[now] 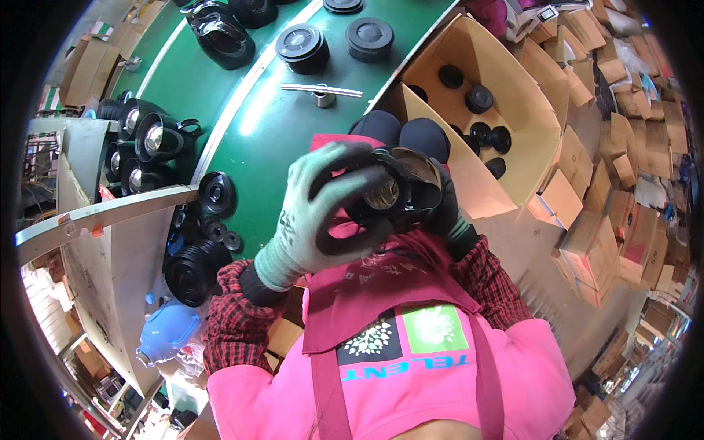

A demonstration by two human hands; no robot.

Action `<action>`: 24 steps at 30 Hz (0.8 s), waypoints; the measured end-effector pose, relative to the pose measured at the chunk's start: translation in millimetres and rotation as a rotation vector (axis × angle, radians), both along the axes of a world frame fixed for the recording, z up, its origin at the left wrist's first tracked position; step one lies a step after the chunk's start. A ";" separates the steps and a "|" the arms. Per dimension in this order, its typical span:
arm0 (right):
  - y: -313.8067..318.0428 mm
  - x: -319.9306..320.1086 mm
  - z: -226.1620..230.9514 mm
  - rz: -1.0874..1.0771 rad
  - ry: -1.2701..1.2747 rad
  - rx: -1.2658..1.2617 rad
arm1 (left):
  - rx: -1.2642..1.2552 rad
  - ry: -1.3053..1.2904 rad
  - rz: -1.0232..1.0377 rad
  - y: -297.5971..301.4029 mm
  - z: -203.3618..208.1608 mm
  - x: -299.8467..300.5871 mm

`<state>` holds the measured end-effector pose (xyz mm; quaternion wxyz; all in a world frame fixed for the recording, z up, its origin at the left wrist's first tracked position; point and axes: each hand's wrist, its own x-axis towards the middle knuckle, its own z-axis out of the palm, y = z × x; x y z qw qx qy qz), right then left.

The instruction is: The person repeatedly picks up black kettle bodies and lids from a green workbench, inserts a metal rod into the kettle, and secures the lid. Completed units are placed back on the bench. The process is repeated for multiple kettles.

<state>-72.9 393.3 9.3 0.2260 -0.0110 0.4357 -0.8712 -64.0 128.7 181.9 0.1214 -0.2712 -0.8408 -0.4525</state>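
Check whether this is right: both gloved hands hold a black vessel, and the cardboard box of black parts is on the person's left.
Wrong side: in the head view, the cardboard box of black parts is on the person's right. The left hand and right hand do hold the black vessel.

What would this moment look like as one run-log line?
left green-gloved hand: holding glossy black rounded vessel | right gloved hand: at vessel's right side, fingers hidden | nearby: open cardboard box
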 end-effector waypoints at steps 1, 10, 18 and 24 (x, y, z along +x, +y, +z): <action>-4.6 0.8 16.4 0.025 0.085 0.111 | -0.039 0.043 0.002 3.9 -0.7 3.7; -27.1 9.0 82.5 0.195 0.322 0.488 | -0.125 0.279 0.071 32.3 -7.8 15.2; 92.2 -50.5 50.0 0.104 -0.015 0.076 | -0.234 0.310 0.011 30.1 -81.2 55.7; 39.7 -71.0 90.8 0.219 1.057 1.116 | -0.136 -0.229 0.052 13.6 -100.3 27.5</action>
